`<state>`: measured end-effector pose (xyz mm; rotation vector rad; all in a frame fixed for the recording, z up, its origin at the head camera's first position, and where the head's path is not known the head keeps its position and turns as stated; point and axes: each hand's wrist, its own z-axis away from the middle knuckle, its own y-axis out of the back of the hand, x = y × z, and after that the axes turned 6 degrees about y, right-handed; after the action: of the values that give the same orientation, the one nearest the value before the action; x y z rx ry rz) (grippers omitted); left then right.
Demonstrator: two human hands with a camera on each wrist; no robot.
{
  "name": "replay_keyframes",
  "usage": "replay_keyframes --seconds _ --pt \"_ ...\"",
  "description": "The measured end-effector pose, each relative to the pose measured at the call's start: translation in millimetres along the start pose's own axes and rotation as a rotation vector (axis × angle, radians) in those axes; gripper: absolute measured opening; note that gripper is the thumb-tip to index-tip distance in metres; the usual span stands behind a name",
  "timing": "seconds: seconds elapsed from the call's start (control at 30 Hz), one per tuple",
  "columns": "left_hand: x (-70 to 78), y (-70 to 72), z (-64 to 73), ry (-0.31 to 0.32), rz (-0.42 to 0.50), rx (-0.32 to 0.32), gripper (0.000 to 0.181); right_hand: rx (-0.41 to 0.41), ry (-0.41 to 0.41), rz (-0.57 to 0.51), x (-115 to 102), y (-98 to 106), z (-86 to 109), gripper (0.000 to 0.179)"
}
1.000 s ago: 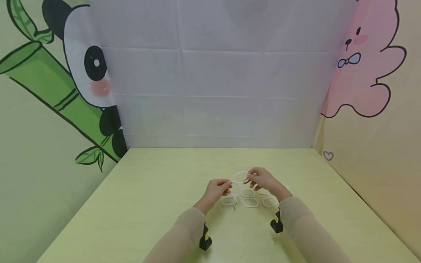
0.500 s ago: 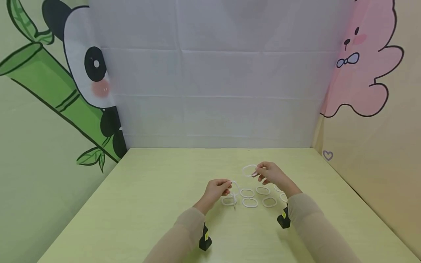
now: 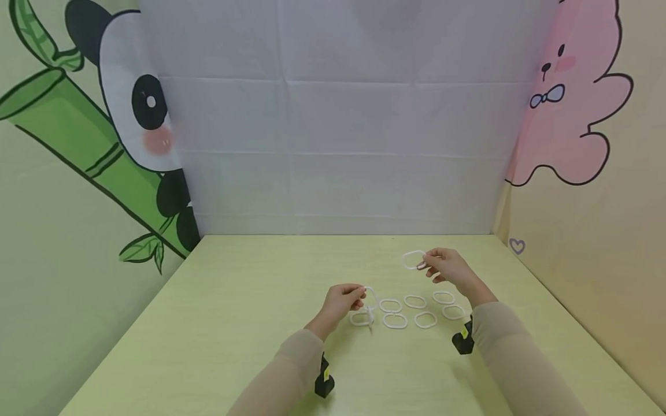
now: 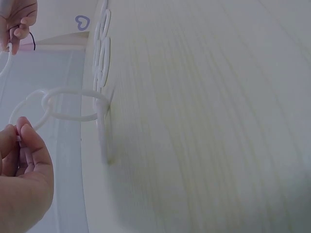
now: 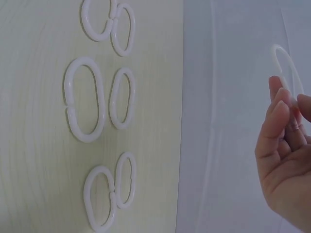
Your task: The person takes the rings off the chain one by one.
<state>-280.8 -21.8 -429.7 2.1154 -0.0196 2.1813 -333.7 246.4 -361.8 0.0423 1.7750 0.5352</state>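
My left hand [image 3: 339, 305] pinches a white oval plastic chain link [image 4: 20, 106] between thumb and fingertips. Through it passes a second link [image 4: 73, 91], which hangs down to a third link [image 4: 101, 133] at the tabletop, so the three form a short chain. Farther back and to the right, my right hand [image 3: 450, 271] pinches a single white link [image 5: 277, 54], held up above the table and apart from the chain. A small split shows in the side of a loose link [image 5: 67, 87] on the table.
Several loose white links lie in two rough rows right of the chain, among them a front link [image 3: 395, 327] and a far right link [image 3: 443, 292]. The pale yellow table [image 3: 234, 323] ends at a white cloth [image 3: 343, 190] behind.
My right hand has moved right and away from the chain, carrying the single link with it and uncovering links on the right. My left hand stays in place with the chain.
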Motion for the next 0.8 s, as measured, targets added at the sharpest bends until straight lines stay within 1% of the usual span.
replay_keyframes --seconds 0.17,0.47,0.6,0.73,0.77,0.8 --pt "-1.2 -1.4 -1.6 -0.006 -0.008 0.003 0.025 0.030 0.002 0.009 3 12 2.2 0.030" --pt "-0.8 -2.5 -2.2 -0.016 -0.016 0.003 0.026 0.071 -0.031 0.020 14 30 7.1 0.033" --pt "0.2 -3.0 -2.7 -0.005 -0.015 0.007 0.026 0.087 -0.051 0.019 21 36 9.5 0.032" --pt "0.4 -3.3 -2.6 -0.010 -0.012 0.004 0.026 0.103 -0.063 0.014 29 43 11.5 0.031" --pt "3.6 -3.8 0.3 -0.013 -0.012 0.003 0.026 0.106 -0.064 0.014 31 44 12.1 0.032" --pt "3.6 -4.0 0.0 -0.016 -0.012 0.003 0.026 0.107 -0.066 0.013 33 46 13.0 0.033"
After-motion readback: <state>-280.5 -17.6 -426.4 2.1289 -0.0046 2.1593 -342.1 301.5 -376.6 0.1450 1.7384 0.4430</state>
